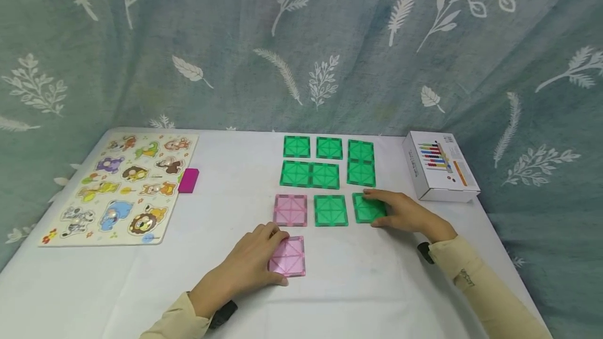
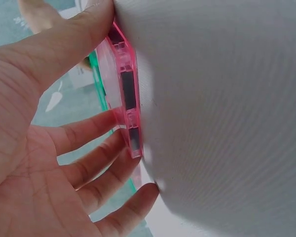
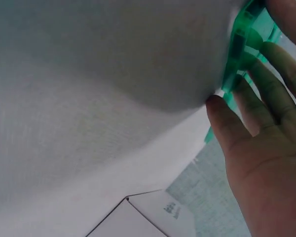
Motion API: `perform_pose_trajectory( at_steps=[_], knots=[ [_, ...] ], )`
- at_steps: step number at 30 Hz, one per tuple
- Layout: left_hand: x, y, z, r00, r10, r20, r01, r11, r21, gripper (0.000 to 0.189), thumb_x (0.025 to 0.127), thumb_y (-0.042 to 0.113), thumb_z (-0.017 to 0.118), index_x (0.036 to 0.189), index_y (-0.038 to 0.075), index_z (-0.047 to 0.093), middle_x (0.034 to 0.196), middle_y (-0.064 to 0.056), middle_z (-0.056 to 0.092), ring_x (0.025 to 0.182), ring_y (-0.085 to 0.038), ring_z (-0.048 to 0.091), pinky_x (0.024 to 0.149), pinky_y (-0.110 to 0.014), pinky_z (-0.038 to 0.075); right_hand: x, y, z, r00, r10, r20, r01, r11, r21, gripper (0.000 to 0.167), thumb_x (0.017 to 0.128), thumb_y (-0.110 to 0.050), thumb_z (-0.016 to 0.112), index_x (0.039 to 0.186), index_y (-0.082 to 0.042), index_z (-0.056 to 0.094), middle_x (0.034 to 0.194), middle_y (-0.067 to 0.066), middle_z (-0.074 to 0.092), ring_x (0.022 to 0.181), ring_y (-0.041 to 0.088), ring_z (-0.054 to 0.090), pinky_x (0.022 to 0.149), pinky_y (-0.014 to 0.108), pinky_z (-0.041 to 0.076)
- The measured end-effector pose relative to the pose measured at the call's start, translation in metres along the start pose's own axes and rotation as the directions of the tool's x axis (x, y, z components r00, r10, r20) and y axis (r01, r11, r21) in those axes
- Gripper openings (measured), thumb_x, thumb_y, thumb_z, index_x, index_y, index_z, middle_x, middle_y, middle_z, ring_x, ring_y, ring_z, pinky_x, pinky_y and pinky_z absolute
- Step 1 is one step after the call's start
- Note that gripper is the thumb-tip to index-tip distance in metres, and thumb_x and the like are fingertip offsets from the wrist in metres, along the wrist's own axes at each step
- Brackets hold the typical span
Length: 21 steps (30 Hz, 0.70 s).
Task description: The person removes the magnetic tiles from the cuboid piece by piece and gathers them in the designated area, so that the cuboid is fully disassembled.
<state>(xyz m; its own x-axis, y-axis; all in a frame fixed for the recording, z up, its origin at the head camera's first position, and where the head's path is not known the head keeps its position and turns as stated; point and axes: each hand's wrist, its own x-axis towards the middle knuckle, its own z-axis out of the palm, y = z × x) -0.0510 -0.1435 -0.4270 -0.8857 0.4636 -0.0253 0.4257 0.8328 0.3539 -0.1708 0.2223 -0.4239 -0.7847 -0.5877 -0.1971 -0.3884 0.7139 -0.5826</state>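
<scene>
My left hand [image 1: 256, 258] grips a square pink magnetic tile [image 1: 288, 256] lying flat on the table, thumb at its near edge and fingers at its far edge. Dark magnets show inside the tile's rim [image 2: 129, 89] in the left wrist view. Farther right, my right hand [image 1: 409, 216] holds a green magnetic tile [image 1: 366, 208] by opposite edges, thumb in front and fingers behind. Beside that one lies another green tile [image 1: 331, 210], with a second pink tile [image 1: 290, 210] to its left.
Behind are more green tiles: two single ones [image 1: 297, 146], a side-by-side pair [image 1: 310, 174] and an upright pair [image 1: 361, 163]. An animal puzzle board [image 1: 122, 192] and a magenta block [image 1: 189, 180] lie left. A white box [image 1: 443, 166] stands at the right.
</scene>
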Motion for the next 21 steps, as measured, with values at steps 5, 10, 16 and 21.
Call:
perform_pose_trajectory(
  at_steps=[5,10,16,21],
  knots=[
    [-0.0043,0.0000,0.0013,1.000,0.003,-0.001,-0.003,1.000,-0.008,0.085,0.063,0.049,0.092,0.130,0.008,0.060,0.124,-0.005,0.057,0.110,-0.022,0.055,0.080,-0.039,0.049,0.0012,0.0023,0.0064,1.000,0.022,0.003,-0.022,0.999,0.027,0.068,0.083,-0.023,0.082,0.145,-0.012,0.054,0.159,0.010,0.044,0.150,0.040,0.035,0.120,0.059,0.033],
    [-0.0060,-0.0020,0.0016,1.000,-0.002,-0.003,0.002,1.000,0.001,0.086,0.062,0.050,0.092,0.130,0.008,0.060,0.122,-0.005,0.057,0.110,-0.023,0.055,0.080,-0.039,0.048,0.0031,0.0023,0.0081,1.000,0.005,-0.001,-0.005,1.000,0.028,0.068,0.084,-0.024,0.081,0.145,-0.012,0.054,0.159,0.009,0.042,0.150,0.040,0.034,0.120,0.059,0.033],
    [-0.0070,-0.0026,0.0010,1.000,-0.020,-0.009,0.019,1.000,-0.010,0.087,0.061,0.050,0.092,0.130,0.008,0.060,0.123,-0.005,0.058,0.111,-0.023,0.055,0.080,-0.039,0.048,0.0055,0.0021,0.0069,1.000,-0.017,0.002,0.017,1.000,0.025,0.069,0.085,-0.026,0.080,0.147,-0.014,0.052,0.160,0.008,0.041,0.150,0.039,0.034,0.119,0.059,0.033],
    [-0.0062,-0.0024,0.0028,1.000,0.000,-0.013,-0.001,1.000,-0.020,0.087,0.063,0.049,0.092,0.132,0.008,0.059,0.125,-0.005,0.058,0.111,-0.022,0.055,0.082,-0.040,0.049,0.0000,0.0046,0.0071,1.000,0.027,0.004,-0.028,0.999,0.044,0.072,0.084,-0.030,0.081,0.148,-0.018,0.050,0.160,0.008,0.042,0.150,0.040,0.033,0.118,0.061,0.033]
  ],
)
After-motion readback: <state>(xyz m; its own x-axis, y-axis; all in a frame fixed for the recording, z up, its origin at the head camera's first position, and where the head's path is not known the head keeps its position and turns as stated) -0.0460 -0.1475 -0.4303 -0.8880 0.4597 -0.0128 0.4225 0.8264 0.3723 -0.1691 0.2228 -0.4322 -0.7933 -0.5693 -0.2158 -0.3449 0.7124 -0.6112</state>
